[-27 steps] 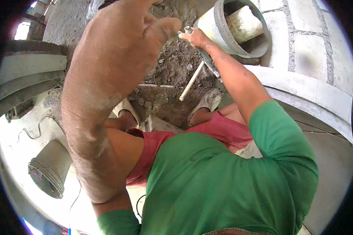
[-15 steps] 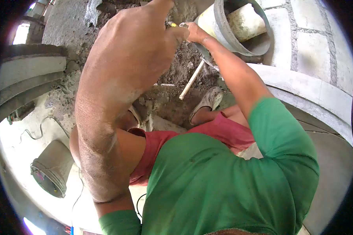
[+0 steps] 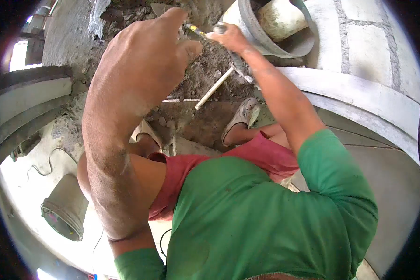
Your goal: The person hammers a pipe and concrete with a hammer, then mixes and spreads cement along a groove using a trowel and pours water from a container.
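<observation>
My left hand point(image 3: 142, 49) is close to the camera, its index finger and thumb spread apart over the dirt; its other fingers are hidden. In my right hand point(image 3: 233, 38) is a thin tool with a yellow section point(image 3: 194, 29), its kind unclear. The yellow end points into the gap between my left finger and thumb. A grey pointed piece point(image 3: 159, 8) shows just beyond my left hand. Below my right hand, a grey, white-ended object point(image 3: 241, 70) lies against a white stick or pipe point(image 3: 213, 88) on the dirt point(image 3: 203, 77).
A large bucket point(image 3: 240, 21) with a pale container point(image 3: 282, 21) inside stands by the block wall point(image 3: 371, 51). Curved pale ledges point(image 3: 350, 88) run along the right. At lower left, another bucket point(image 3: 63, 205) lies on its side near a cable point(image 3: 51, 158).
The view has shifted, and much of the scene sits slightly further left. My hands are farther apart, so more of the yellow-marked tool shows between them.
</observation>
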### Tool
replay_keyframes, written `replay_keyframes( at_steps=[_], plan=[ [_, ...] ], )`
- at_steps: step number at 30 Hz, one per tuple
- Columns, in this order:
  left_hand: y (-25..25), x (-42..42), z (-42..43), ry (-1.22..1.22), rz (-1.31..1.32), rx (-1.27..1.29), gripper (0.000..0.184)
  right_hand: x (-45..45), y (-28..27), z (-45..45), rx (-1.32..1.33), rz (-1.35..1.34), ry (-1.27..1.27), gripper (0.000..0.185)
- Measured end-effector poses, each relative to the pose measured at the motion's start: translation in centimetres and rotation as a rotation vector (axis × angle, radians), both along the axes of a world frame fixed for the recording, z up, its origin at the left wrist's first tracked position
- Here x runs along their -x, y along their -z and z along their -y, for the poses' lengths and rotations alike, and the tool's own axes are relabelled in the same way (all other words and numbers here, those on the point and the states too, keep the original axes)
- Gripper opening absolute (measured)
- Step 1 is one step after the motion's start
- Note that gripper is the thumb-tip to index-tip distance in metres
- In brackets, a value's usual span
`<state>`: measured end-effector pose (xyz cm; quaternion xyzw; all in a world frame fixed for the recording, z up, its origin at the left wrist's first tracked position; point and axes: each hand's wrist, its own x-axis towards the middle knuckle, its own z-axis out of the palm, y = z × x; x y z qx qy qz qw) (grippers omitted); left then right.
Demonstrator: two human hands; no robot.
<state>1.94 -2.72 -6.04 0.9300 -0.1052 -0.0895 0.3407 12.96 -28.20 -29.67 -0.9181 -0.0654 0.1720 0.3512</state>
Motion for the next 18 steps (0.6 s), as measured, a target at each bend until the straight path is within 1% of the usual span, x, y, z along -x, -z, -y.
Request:
replay_keyframes(
  at_steps=[2,3,5,6,8,10,12,14,15,16,18],
  plan=[
    [0.5,-0.1,0.0,-0.004,0.076,-0.032,0.043,-0.6,3.4,-2.0,0.06,0.155,0.069,0.044],
    [0.5,-0.2,-0.1,-0.004,0.081,-0.036,0.043,-1.0,4.4,-2.9,0.055,0.16,0.069,0.044],
    [0.5,-0.3,-0.4,0.005,0.097,0.02,0.044,-1.5,6.0,-4.5,0.162,0.268,0.33,0.043],
    [0.5,-0.1,-0.4,0.006,0.095,0.015,0.044,-1.4,5.6,-4.8,0.157,0.265,0.331,0.043],
    [0.4,0.4,-0.5,-0.012,0.078,-0.109,0.046,-1.6,4.9,-4.8,0.16,0.29,0.449,0.041],
    [0.4,0.8,-1.1,-0.002,0.058,-0.114,0.046,-1.0,4.5,-3.8,0.051,0.328,0.475,0.038],
    [0.5,1.0,-1.7,0.004,0.048,-0.117,0.046,-0.5,3.7,-3.0,0.125,0.333,0.422,0.037],
    [0.8,1.1,-1.6,-0.022,0.078,-0.177,0.046,-1.5,4.2,-3.7,0.045,0.329,0.465,0.041],
    [0.6,1.1,-1.2,-0.007,0.085,-0.178,0.046,-2.6,5.3,-4.2,0.169,0.285,0.523,0.045],
    [0.3,1.3,-0.9,0.003,0.052,-0.164,0.046,-3.6,5.9,-4.8,0.196,0.315,0.606,0.047],
    [-0.4,1.6,-0.4,0.018,0.025,-0.161,0.047,-5.6,6.5,-6.0,0.219,0.229,0.755,0.045]
  ],
)
